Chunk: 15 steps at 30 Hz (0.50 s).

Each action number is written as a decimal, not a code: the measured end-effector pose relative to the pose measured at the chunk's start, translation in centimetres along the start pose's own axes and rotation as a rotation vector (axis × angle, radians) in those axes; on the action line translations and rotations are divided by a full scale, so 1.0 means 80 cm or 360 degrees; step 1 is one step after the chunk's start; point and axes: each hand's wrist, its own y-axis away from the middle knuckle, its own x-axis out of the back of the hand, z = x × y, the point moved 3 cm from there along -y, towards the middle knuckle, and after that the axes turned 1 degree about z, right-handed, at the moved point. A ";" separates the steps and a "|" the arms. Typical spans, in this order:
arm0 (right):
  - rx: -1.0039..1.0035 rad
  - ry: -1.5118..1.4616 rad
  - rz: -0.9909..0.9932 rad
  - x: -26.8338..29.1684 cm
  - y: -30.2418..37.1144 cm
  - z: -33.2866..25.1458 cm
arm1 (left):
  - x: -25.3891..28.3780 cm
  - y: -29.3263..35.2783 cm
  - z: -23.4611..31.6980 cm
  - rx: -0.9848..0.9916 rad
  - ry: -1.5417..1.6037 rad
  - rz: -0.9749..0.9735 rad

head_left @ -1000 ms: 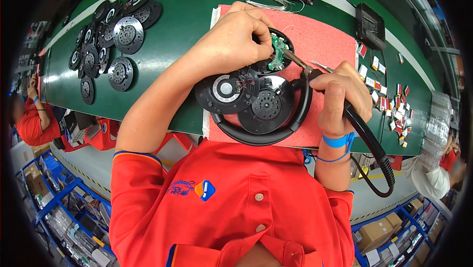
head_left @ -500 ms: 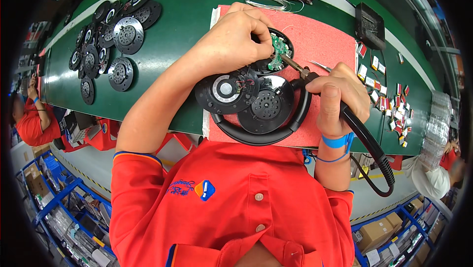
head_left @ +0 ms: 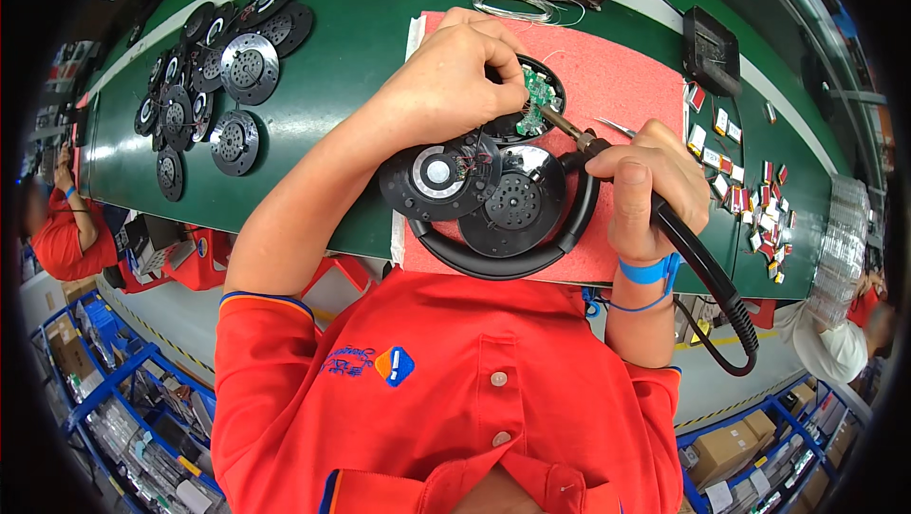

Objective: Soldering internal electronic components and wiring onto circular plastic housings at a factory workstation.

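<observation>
Since a second ago, the right hand (head_left: 661, 186) has shifted the soldering iron (head_left: 693, 253) slightly leftward, and its tip now stands at the lower right part of the green circuit board (head_left: 539, 92), the handle closely gripped between thumb and curled fingers. At the board's left edge, the left hand (head_left: 465, 73) has thumb and fingers pinched together, but what they hold, if anything, cannot be told. The board lies in a round black ear cup (head_left: 553, 72), with a curved black headband (head_left: 498, 269) below it.
</observation>
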 end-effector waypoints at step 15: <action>-0.0057 0.0036 -0.0056 -0.004 0.001 -0.004 | -0.001 0.002 0.005 -0.0052 -0.0038 0.0170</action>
